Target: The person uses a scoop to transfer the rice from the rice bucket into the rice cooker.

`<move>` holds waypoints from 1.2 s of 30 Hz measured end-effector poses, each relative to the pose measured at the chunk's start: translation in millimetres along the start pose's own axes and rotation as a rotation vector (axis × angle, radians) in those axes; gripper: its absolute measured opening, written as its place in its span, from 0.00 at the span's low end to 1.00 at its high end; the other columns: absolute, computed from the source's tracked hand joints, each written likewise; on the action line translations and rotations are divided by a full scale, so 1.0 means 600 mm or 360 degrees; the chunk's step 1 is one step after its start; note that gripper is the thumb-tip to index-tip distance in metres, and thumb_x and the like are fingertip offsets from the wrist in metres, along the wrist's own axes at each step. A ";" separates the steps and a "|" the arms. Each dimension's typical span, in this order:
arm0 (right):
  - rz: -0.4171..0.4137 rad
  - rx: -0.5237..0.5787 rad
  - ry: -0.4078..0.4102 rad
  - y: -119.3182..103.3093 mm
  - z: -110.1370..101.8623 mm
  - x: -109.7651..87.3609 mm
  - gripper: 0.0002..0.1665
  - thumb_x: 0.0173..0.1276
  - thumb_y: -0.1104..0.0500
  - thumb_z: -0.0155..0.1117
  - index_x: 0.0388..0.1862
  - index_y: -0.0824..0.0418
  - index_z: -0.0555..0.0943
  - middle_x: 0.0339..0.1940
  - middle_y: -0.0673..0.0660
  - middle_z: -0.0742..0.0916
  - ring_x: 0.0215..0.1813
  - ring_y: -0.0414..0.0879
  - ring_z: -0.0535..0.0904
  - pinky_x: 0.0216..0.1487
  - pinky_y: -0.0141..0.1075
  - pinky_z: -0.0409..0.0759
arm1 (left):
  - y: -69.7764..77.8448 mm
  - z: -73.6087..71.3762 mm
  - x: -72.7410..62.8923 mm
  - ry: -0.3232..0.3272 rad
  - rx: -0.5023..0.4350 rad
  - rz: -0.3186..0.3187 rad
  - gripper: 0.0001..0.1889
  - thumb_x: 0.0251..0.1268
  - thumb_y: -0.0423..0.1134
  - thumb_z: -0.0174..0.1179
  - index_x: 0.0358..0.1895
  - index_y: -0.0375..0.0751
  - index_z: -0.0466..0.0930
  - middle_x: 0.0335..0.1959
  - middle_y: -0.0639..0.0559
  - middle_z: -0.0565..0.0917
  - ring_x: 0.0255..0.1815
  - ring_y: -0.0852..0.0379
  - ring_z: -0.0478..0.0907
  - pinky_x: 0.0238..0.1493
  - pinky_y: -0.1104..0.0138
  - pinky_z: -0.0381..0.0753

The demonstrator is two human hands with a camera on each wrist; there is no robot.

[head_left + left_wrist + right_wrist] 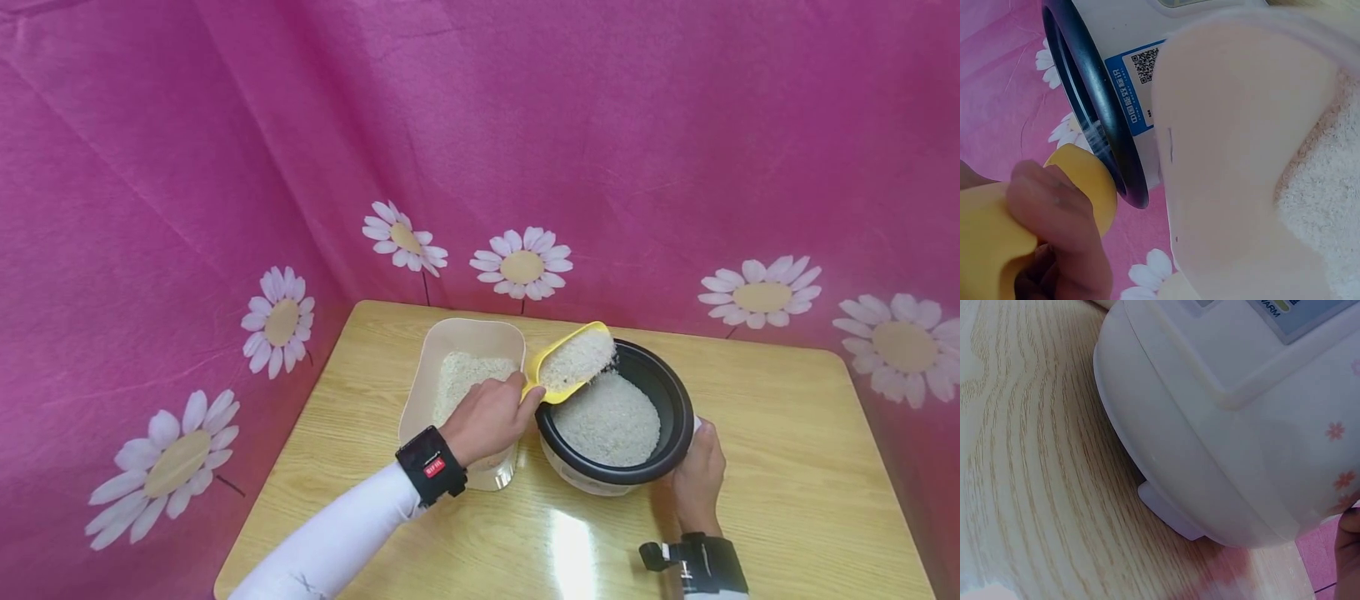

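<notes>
A full scoop of rice over the black pot

The left hand [491,417] grips the yellow scoop [561,395] by its handle. The scoop is over the left edge of the black pot [678,400], with rice [581,360] piled high. More rice is in that pot and in the pale tub [465,333].

The scoop looks like stiff, light plastic, but a full load should make its front heavy. The handle, close to the bowl, seems the best place to hold. The dry grains look loose and could slide off fast if it tips.

The right hand [699,475] is at the right side of the white cooker [1210,456]. Its fingers are mostly hidden, so I cannot tell if they grip. The wrist views cut off both hands, and the left one blocks part of the tub
</notes>
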State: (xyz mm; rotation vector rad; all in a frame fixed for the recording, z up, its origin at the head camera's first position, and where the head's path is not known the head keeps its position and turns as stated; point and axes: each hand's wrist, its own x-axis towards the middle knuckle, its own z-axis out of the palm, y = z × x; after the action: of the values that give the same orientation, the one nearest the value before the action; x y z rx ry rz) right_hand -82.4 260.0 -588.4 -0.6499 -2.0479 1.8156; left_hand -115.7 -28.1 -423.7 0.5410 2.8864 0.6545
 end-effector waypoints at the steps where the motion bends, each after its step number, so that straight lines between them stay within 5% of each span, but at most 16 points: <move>1: 0.0010 -0.0007 -0.0002 -0.001 0.000 0.000 0.24 0.85 0.39 0.31 0.50 0.39 0.78 0.38 0.33 0.80 0.45 0.34 0.73 0.47 0.21 0.67 | 0.001 0.000 0.000 0.0011 0.0014 0.0011 0.20 0.82 0.53 0.48 0.40 0.40 0.77 0.18 0.57 0.68 0.16 0.61 0.67 0.17 0.71 0.60; 36: 0.0024 -0.0070 -0.0059 0.008 -0.003 0.004 0.26 0.85 0.39 0.27 0.55 0.39 0.76 0.43 0.34 0.79 0.48 0.34 0.72 0.51 0.21 0.66 | 0.010 0.008 0.007 0.0274 0.0402 0.0248 0.18 0.80 0.52 0.52 0.34 0.43 0.75 0.15 0.60 0.64 0.14 0.63 0.65 0.15 0.72 0.56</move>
State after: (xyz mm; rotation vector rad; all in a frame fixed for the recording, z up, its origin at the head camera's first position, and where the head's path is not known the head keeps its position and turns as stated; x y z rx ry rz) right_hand -82.7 263.4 -593.1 -0.6498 -2.1184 1.8086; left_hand -116.9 -19.5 -425.4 0.7841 3.1357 0.3722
